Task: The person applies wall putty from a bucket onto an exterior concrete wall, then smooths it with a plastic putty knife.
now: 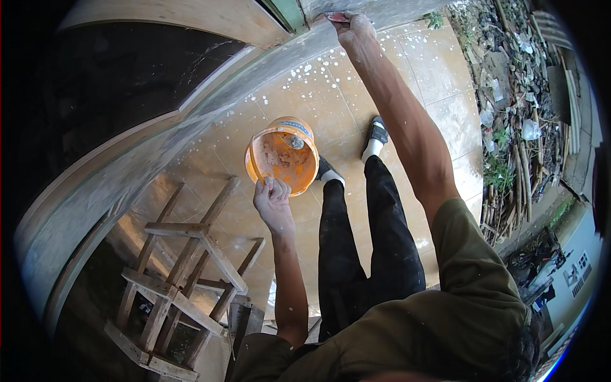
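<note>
My left hand (pixel 273 198) is closed on the handle of an orange bucket (pixel 305 167), which hangs tilted so that its inside shows. Pale, pinkish residue coats the bucket's inner wall, and a greyish rounded lump (pixel 294 142) sits inside near the far rim. Far ahead, my right arm is stretched out to the wall (pixel 389 14). There my right hand (pixel 358 28), whitened with dust, grips a small flat reddish piece (pixel 336 17) against or close to the wall's surface. Its exact kind is too small to make out.
A wooden trestle-like frame (pixel 178 290) stands at the lower left. White spots spatter the tiled floor (pixel 382 83) along the wall. A dark window (pixel 121 76) with a wooden frame is on the left. Sticks and litter (pixel 522 140) lie beyond the floor's right edge.
</note>
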Demonstrator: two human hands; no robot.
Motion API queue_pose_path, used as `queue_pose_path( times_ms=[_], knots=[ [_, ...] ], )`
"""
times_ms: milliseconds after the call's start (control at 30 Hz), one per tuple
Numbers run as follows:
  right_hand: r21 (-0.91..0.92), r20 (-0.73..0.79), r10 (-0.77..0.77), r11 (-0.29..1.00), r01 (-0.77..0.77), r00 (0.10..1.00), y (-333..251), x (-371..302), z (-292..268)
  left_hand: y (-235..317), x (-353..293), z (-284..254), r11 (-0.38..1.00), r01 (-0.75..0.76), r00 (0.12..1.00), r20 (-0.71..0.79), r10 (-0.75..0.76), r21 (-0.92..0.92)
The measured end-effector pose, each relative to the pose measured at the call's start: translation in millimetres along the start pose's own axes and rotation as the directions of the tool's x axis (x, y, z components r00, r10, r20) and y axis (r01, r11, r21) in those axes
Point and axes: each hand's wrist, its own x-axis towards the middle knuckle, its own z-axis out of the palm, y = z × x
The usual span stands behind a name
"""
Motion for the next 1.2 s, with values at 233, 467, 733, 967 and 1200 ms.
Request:
queue_pose_path(
  times_ms=[233,467,733,967,1200],
  knots=[
    [-0.066,0.007,-0.118,0.991,0.118,0.993,-18,2,-11,-12,0,-10,0.999,0.024,0.995,0.098,-0.026,0.022],
    [-0.39,-0.183,-0.157,0.918,0.075,0.971,0,-34,12,-6,-5,-3,1.0,0.021,0.997,0.072,-0.022,0.02],
    [-0.183,-0.138,-0.001,0.983,-0.025,0.99,6,-56,3,-5,-6,5,1.0,-0.017,0.999,0.035,0.017,0.022],
    [-0.082,-0.047,0.007,0.997,-0.011,0.999,2,-86,18,-9,-7,18,1.0,-0.002,0.998,0.065,0.002,0.012],
    [-0.067,0.122,-0.001,0.998,0.009,0.993,-11,-117,26,-7,-12,18,0.999,0.009,0.999,0.049,-0.012,0.047]
  ],
)
